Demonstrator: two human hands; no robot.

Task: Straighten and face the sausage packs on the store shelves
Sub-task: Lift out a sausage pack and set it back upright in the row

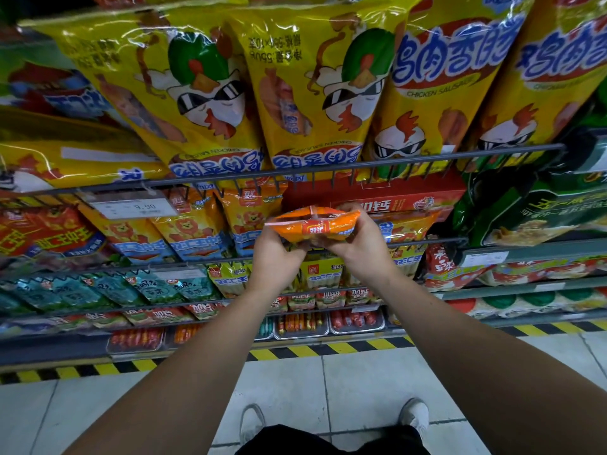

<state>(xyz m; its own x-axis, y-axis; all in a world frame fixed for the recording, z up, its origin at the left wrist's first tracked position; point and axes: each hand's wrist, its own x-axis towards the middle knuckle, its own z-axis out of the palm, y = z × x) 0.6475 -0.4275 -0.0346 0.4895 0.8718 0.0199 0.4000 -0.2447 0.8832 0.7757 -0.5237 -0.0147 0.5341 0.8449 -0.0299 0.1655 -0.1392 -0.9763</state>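
An orange sausage pack is held flat in front of the second shelf. My left hand grips its left end from below, and my right hand grips its right end, fingers curled over the top edge. Behind it stand orange lion-printed packs leaning in a row and a red box. Big yellow chicken sausage bags fill the shelf above, some upside down.
A wire rail fronts the upper shelf, with a price tag clipped on it. Green bags lie at the right. Lower shelves hold teal and yellow packs and trays of loose sausages. A yellow-black floor stripe runs along the shelf base.
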